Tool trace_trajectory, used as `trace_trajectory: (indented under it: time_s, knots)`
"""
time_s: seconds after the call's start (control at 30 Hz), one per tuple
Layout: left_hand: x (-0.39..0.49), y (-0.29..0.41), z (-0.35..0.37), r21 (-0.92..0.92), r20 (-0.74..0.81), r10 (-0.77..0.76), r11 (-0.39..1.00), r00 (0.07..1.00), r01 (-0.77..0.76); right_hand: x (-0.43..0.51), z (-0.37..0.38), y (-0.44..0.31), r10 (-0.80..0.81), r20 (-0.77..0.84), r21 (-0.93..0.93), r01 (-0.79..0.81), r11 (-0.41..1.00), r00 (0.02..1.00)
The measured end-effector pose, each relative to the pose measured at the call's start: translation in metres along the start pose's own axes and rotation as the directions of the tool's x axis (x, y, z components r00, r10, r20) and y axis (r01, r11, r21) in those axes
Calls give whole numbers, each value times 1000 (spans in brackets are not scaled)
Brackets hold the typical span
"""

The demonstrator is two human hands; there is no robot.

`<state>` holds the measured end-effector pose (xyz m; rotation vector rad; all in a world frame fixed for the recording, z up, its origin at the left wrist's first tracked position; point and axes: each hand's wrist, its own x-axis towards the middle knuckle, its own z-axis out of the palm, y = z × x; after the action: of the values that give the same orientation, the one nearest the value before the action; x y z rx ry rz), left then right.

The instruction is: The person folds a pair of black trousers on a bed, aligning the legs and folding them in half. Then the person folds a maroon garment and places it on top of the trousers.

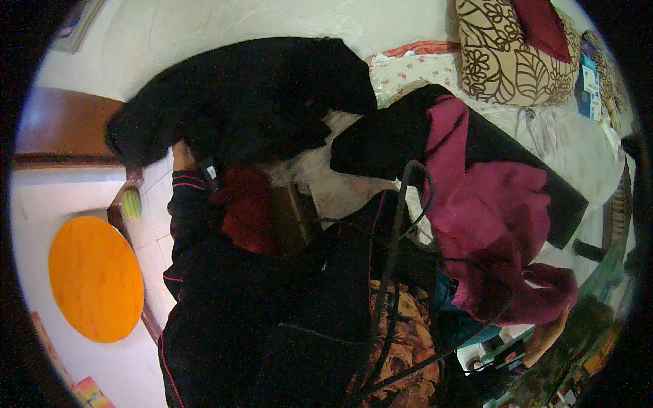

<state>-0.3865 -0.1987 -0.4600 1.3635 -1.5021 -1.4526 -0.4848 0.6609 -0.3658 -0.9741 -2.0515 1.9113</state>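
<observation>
A large black garment [255,97] spreads across the upper left. My left hand [183,156] reaches up into it; only the wrist and part of the hand show, and the fingers are hidden under the cloth. A magenta cloth [490,214] lies at the right over another black cloth piece [566,209]. My right hand [565,307] meets the magenta cloth's lower right end, its fingers covered by the folds. Whether either hand is closed on cloth cannot be seen. Dark red fabric [247,209] lies beside my left sleeve.
Before me is a bed with a pale sheet [576,137] and a leaf-patterned pillow [510,56]. A round orange surface [97,279] and a striped green, melon-like object [131,204] are at left. A dark cable or strap [395,245] crosses in front of my body. A wall [204,25] rises behind.
</observation>
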Motion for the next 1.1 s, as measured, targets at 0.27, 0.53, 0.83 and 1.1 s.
trace_trajectory:
  time_s: [0.27,0.53,0.83,1.1]
  knots:
    - [-42,54,-28,909,263,158,290,952,-299,-23,13,-14,-39,39,16,38,999,998]
    - [-141,110,52,793,589,-57,-148,806,-591,-22,24,-16,-22,-28,0,22,1000,999]
    - [-102,77,132,611,781,457,-416,427,-674,-7,-18,6,-73,7,-31,73,997,997]
    - [-155,38,224,128,893,414,143,176,-981,-7,-7,4,-13,280,313,-79,947,960]
